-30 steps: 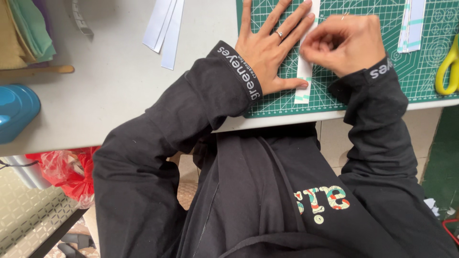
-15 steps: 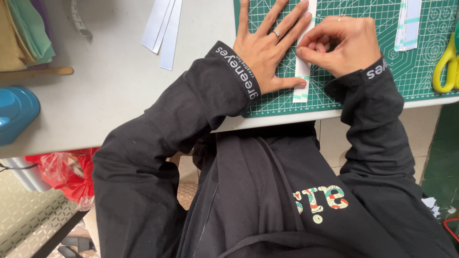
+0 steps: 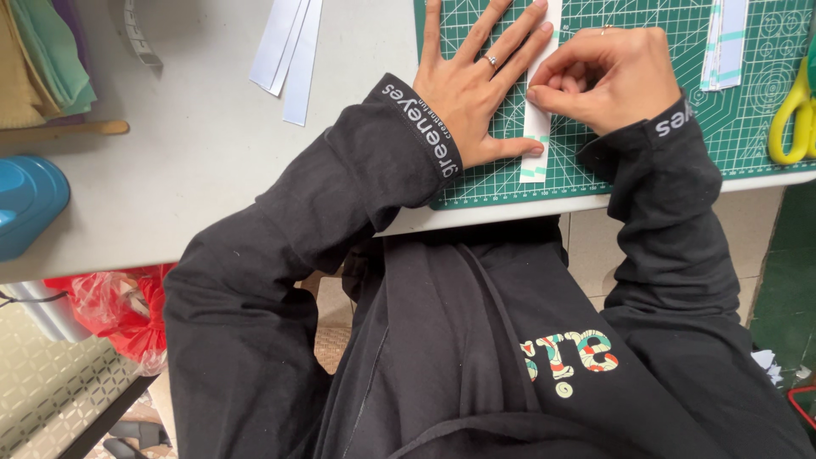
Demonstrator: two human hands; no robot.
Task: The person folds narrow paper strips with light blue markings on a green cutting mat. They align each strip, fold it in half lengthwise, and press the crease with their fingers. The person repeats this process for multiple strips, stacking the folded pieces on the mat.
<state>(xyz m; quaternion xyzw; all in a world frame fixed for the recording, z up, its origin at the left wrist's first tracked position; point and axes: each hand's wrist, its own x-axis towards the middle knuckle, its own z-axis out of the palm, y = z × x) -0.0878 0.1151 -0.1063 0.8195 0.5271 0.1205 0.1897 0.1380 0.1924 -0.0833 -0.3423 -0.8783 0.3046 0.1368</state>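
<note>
A narrow white paper strip (image 3: 536, 127) with green marks at its near end lies on a green cutting mat (image 3: 646, 161). My left hand (image 3: 473, 85) lies flat on the mat, fingers spread, its thumb pressing the strip's left edge. My right hand (image 3: 608, 75) is curled, its fingertips pinching the strip at its middle. Both arms wear black sleeves.
Yellow-handled scissors (image 3: 795, 110) lie on the mat at the right, with another green-and-white strip (image 3: 724, 42) beside them. Several white strips (image 3: 289, 51) rest on the grey table (image 3: 187, 170). A blue object (image 3: 25, 204), folded cloth (image 3: 42, 59) and a wooden stick (image 3: 64, 129) sit at the left.
My right hand has slid a little up along the strip. My left hand has stayed flat on the mat.
</note>
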